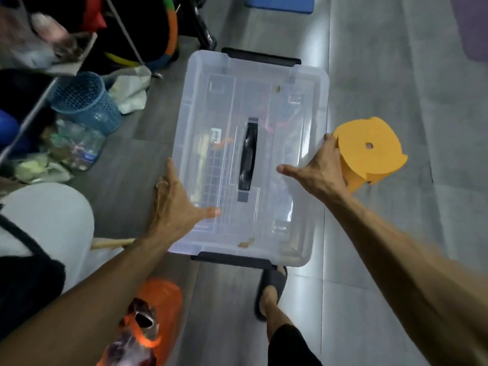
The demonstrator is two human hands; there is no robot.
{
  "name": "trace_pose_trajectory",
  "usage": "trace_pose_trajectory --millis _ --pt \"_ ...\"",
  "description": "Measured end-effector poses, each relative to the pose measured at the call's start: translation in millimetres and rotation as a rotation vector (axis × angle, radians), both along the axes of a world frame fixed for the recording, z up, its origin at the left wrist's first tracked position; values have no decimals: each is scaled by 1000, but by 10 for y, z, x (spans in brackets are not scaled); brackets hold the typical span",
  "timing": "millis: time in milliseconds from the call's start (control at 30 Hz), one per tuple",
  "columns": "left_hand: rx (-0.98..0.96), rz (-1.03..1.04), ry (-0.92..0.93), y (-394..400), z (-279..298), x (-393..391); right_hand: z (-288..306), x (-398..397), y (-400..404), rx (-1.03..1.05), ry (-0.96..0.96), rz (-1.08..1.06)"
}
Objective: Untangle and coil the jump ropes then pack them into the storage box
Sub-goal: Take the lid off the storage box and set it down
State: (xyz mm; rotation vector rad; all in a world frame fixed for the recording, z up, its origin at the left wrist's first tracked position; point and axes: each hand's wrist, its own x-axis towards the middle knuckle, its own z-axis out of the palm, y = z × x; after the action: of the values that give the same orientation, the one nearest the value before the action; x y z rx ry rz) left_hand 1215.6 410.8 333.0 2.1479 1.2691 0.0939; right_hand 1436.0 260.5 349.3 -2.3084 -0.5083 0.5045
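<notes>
A clear plastic storage box point(303, 107) with its lid on fills the middle of the view, over the grey floor. The lid has a black carry handle point(248, 157), and black latches point(260, 58) sit at both short ends. Through the cloudy lid I make out dim coloured shapes, possibly jump ropes point(274, 125), though they are too blurred to tell. My left hand point(174, 204) grips the box's left edge, thumb on the lid. My right hand point(317, 167) grips the right edge, thumb lying on the lid and fingers over the rim.
A yellow stool point(369, 149) stands just right of the box, touching my right fingers. Left are a blue mesh basket point(84, 101), a clear tub of clutter point(76, 146) and bags. An orange bag point(155, 313) and my slippered foot point(272, 286) are below.
</notes>
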Motion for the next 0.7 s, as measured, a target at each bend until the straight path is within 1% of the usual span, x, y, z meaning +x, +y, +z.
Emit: trace_pose_trajectory --millis 200,333,567,700 --pt "-15 -29 40 1023 -163 1620 -158 1650 1018 -12 38 8" --pt "-5 -63 42 1755 -250 2691 -239 2681 1674 -23 50 -29" --pt "-50 -128 45 3149 -805 4743 -805 4612 2886 -64 49 -136" --pt "-52 -174 73 3625 -1015 5748 -1037 5565 3303 -76 54 -178"
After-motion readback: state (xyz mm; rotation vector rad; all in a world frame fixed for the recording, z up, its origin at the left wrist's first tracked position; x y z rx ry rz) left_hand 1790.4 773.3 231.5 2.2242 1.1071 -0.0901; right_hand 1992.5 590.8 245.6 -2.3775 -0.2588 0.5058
